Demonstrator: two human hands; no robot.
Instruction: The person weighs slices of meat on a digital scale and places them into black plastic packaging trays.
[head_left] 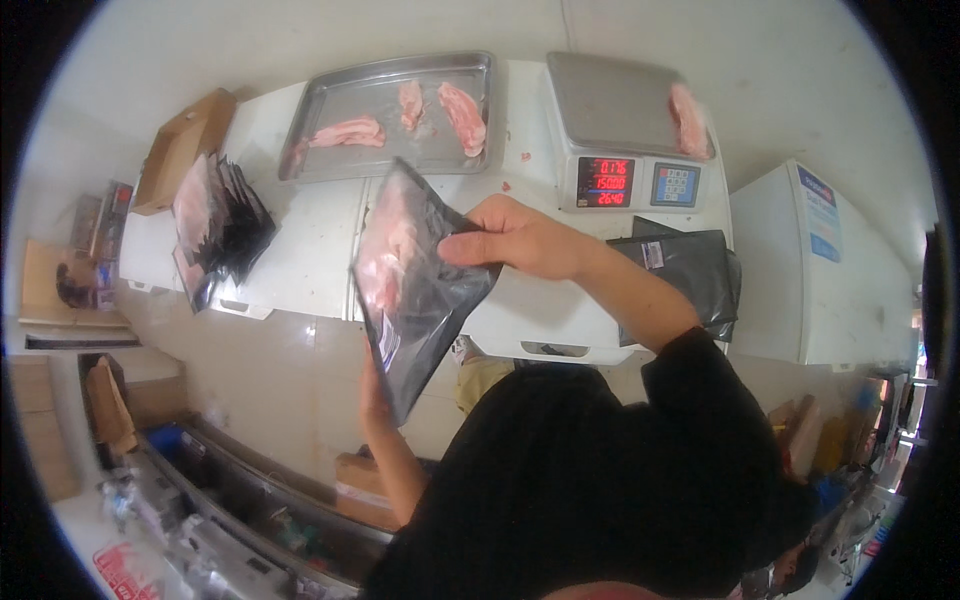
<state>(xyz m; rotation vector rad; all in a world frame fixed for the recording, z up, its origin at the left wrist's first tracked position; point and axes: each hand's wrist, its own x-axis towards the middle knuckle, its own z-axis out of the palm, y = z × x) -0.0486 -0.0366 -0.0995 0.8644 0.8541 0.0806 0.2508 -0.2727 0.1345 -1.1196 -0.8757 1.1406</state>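
I hold a black plastic pouch (415, 285) with raw pink meat showing through its clear face, above the front edge of a white counter (320, 230). My right hand (515, 238) grips the pouch's right side. My left hand (372, 392) supports it from behind and below, mostly hidden by the pouch. Beyond it a metal tray (330, 110) carries several strips of raw meat (462, 115). A digital scale (625, 130) stands to the right with a piece of meat (690, 120) on its pan.
A stack of filled pouches (215, 225) lies at the counter's left, beside a cardboard box (180, 150). Empty black bags (690, 270) lie under my right forearm. A white chest freezer (830, 270) stands at the right. Boxes and clutter sit on the floor at lower left.
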